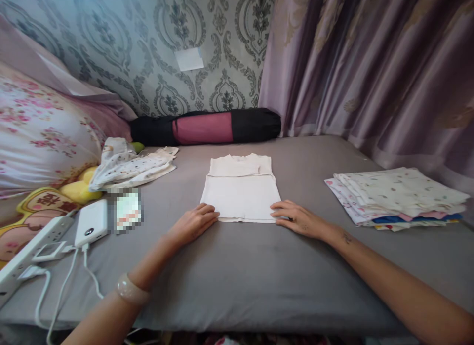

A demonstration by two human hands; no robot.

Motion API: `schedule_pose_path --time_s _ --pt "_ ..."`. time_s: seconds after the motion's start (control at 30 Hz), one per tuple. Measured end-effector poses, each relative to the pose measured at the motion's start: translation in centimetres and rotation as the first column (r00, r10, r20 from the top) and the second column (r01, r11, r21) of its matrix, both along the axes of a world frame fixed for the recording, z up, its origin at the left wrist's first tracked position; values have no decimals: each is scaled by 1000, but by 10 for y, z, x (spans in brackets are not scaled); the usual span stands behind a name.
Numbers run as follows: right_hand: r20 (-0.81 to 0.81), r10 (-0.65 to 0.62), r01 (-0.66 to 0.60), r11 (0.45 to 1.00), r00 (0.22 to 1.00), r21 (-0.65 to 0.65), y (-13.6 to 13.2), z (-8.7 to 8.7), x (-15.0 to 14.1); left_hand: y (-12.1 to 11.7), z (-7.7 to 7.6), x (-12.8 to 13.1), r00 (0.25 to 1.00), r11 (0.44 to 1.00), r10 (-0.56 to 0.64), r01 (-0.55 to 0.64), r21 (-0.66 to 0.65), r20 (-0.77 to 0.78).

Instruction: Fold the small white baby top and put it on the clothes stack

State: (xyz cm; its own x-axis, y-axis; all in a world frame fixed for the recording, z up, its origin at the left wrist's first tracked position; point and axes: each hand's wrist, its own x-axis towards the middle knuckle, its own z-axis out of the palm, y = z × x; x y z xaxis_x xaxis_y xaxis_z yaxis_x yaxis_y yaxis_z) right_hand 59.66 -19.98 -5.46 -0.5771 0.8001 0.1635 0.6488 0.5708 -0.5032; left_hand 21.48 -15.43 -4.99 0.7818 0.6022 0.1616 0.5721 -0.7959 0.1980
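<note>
Well, a gray sheet (244,276) spreads before you, with a stack of folded cloths (396,192) on your right. Between your hands lies a folded white garment (240,199), flat. Your right hand (298,220) touches its near right corner, fingers slightly parted; your left hand (198,220), fingers together, touches the near left corner. Whether either pinches fabric, I can't tell. A pale bangle (130,290) circles your left wrist.

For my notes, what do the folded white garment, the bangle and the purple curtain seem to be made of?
Folded white garment: matte cloth, perhaps cotton, by its flat folds and lack of shine.
Bangle: smooth, slightly glossy where light catches it; stone, glass or plastic, unclear which.
Purple curtain: satiny fabric, probably synthetic, given the sheen along its hanging folds.
</note>
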Motion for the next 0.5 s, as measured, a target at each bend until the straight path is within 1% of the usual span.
schedule_pose_path --time_s 0.17,0.27,0.33,0.43,0.5 --pt "-6 6 -6 999 1000 40 0 3 -5 -3 4 4 998 998 18 -14 61 -68" --pt "2 -6 6 998 1000 67 1 1 -6 0 4 2 995 999 20 -16 39 -93" --pt "9 -51 50 995 999 83 2 0 -7 2 1 0 997 999 32 -30 19 -77" --pt "41 -166 160 980 985 117 1 -2 -12 6 -4 -3 998 998 66 -66 22 -6" --pt "69 -215 204 968 974 146 -1 -1 -16 7 -6 -4 996 996 85 -86 21 34"
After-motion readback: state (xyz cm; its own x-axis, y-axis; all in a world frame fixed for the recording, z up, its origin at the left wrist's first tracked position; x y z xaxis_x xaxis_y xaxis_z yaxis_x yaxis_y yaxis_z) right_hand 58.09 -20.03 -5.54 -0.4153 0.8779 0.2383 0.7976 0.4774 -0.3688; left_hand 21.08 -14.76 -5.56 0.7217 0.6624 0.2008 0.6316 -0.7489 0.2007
